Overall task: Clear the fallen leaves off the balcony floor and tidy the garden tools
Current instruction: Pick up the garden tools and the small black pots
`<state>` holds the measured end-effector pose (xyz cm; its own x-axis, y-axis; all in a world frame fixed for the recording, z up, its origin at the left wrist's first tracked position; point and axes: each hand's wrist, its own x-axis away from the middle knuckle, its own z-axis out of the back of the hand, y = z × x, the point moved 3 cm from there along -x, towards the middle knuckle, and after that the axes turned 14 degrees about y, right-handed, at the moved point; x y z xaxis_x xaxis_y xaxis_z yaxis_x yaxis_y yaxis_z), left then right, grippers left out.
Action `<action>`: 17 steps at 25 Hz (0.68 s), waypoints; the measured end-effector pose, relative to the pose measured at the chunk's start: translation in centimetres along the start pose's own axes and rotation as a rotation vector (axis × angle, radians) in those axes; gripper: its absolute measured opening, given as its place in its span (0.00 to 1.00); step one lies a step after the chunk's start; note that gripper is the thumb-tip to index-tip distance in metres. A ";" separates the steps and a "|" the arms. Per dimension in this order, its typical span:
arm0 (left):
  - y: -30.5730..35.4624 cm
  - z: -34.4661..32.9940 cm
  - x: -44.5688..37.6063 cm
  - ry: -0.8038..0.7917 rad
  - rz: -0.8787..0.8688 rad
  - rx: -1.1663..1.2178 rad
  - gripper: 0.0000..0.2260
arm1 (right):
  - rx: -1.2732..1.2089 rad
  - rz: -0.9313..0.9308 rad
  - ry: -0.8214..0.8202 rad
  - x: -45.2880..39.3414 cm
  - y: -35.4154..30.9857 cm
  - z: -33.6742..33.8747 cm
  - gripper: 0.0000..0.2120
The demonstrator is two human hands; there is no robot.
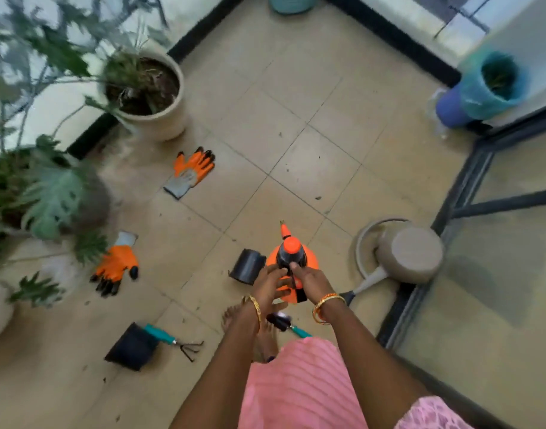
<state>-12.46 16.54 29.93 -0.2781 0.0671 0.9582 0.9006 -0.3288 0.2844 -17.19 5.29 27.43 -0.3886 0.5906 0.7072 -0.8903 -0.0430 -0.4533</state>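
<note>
Both hands meet on an orange pressure sprayer (291,258) above the tiled balcony floor (296,119): the right hand (312,278) apparently grips its handle, the left hand (270,281) rests open-fingered against it. Orange gloves (191,171) lie nearby.

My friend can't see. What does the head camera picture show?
Two hands, left and right, hold an orange spray bottle above a tiled balcony floor. Orange gloves, small black pots and a watering can lie around.

glossy plastic sprayer (291,258), matt beige floor tiles (296,119), rubber-coated cloth gloves (191,171)
</note>
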 end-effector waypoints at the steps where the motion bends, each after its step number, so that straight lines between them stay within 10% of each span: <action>1: 1.1 -0.4 -0.4 -0.018 -0.009 -0.030 0.10 | -0.036 -0.012 0.017 -0.7 -0.2 0.2 0.21; 9: 7.6 -4.3 -5.3 -0.054 0.039 -0.284 0.04 | -0.237 -0.201 0.059 -6.1 0.0 1.3 0.20; 17: 18.3 -18.3 -10.5 -0.058 0.000 -0.522 0.19 | -0.472 -0.368 0.025 -17.5 -3.1 11.4 0.16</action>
<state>0.86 -7.40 24.52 -0.2462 0.1140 0.9625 0.6099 -0.7536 0.2453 -10.32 -14.11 22.67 -0.0633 0.5180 0.8530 -0.7617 0.5271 -0.3767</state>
